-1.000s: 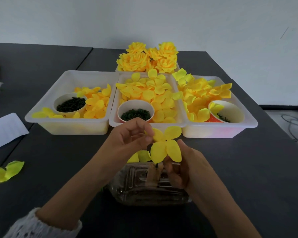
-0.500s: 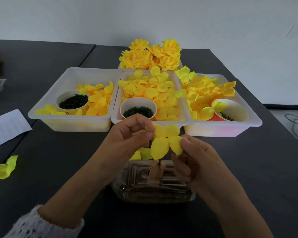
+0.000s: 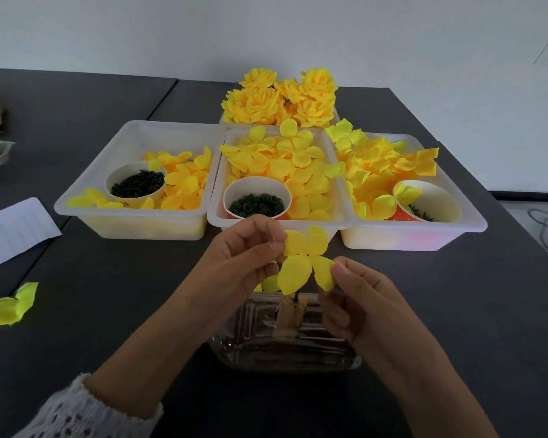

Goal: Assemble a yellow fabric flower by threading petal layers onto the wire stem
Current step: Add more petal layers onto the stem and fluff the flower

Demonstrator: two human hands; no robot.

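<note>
Against the frame one second earlier, the right hand [image 3: 358, 298] has risen from under the petal layer [image 3: 304, 259] and now pinches its lower right petal between thumb and forefinger; the left hand [image 3: 241, 257] keeps its pinch on the upper left petal. The layer, four petals counted, is held above the desk [image 3: 108, 311], over a dark wire stem [image 3: 296, 298] that rises from a taped mount on a clear plastic container [image 3: 285, 346]. Whether the stem has passed through the layer's centre cannot be told.

Count of the remainder: three white trays [image 3: 133, 222] in a row, each with loose yellow petals and one paper cup [image 3: 257, 197] of small dark green pieces (the right cup lies tilted). A fourth tray behind carries finished yellow flowers [image 3: 282, 99], about six; the exact number is unclear. One stray petal piece [image 3: 8, 306] lies at the left on the desk, near one sheet of paper [image 3: 13, 230].
</note>
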